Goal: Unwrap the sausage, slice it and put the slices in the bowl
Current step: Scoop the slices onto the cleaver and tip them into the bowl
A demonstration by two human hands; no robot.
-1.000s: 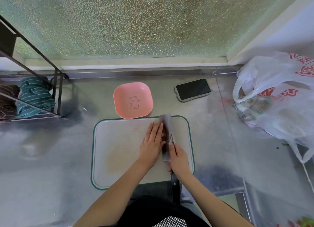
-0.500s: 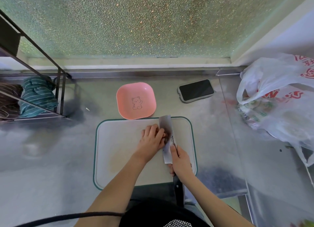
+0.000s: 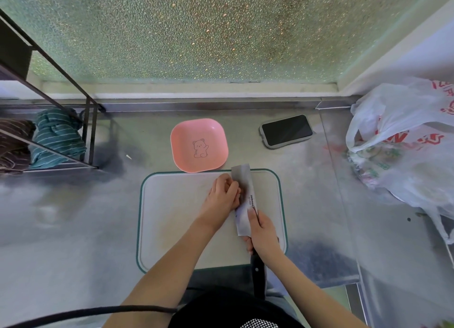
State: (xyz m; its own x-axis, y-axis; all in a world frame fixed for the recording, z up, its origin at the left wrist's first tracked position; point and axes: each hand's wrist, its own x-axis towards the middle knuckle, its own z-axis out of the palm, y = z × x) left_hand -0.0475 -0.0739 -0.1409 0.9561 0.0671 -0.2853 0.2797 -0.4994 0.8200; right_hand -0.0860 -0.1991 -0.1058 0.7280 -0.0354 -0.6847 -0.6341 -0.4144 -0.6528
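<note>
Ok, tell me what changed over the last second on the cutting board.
The left hand went from fingers laid flat beside the blade to fingers curled up, knuckles against the cleaver. The cleaver's blade tilted slightly on the cutting board. The right hand kept its grip on the handle, forefinger along the blade. The pink bowl stayed empty; the phone and plastic bag did not move. The sausage is mostly hidden.

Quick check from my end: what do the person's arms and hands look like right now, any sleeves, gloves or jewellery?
Both forearms are bare up to the frame's edge, no sleeves showing. The left hand and right hand wear no gloves; no rings, watch or bracelets are visible. A thin black cable runs past below the left forearm.
</note>
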